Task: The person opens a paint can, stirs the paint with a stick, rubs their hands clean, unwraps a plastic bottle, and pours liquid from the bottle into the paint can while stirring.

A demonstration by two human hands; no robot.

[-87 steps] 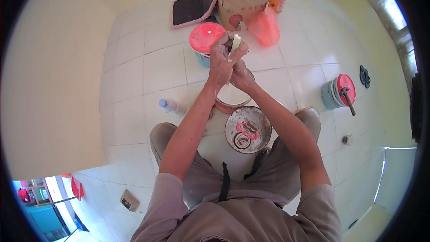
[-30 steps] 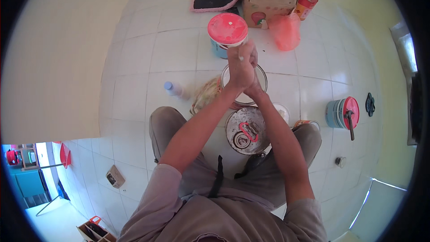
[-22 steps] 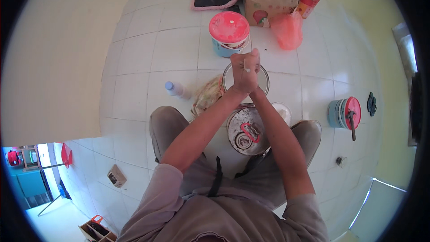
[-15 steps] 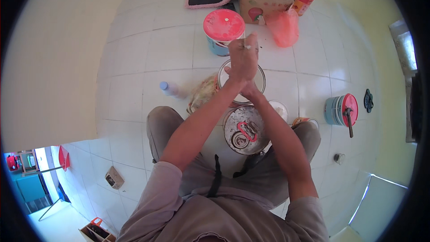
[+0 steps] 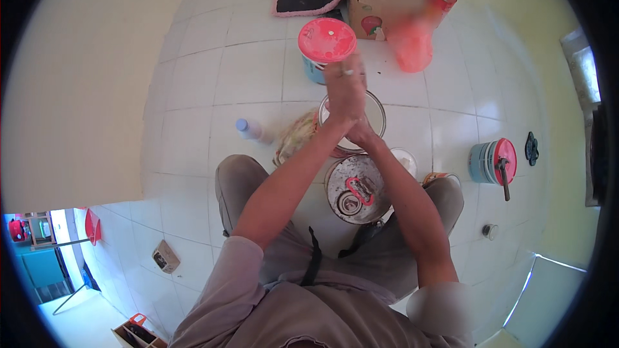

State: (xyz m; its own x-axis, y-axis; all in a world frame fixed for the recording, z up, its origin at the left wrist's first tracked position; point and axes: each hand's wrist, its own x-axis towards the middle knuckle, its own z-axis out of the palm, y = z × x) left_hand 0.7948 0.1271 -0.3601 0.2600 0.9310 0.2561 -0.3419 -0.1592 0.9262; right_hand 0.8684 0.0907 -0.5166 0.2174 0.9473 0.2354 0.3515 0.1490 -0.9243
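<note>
My left hand (image 5: 346,93) and my right hand (image 5: 360,133) are pressed together, the left mostly covering the right. A small pale spot shows on the fingers. Motion smears the left fingers, and the right ones are largely hidden, so whether anything is between them cannot be made out. Both hands are over a round open container (image 5: 375,119) with a metal rim and a whitish inside. Nearer my body, between my knees, stands a stained metal drum (image 5: 336,187) with a red handle and a round cap. Beyond my hands is a blue bucket (image 5: 313,71) with a red lid (image 5: 325,40).
A white bottle (image 5: 247,127) and a bundled cloth (image 5: 295,138) lie left of the container. At the back stand a cardboard box (image 5: 390,3) and a red plastic bag (image 5: 412,46). To the right, a hammer (image 5: 503,177) rests against another red-lidded bucket (image 5: 482,162).
My hands stay together over the container, the left fingers now more blurred and slightly lower. The whole view has shifted a little.
</note>
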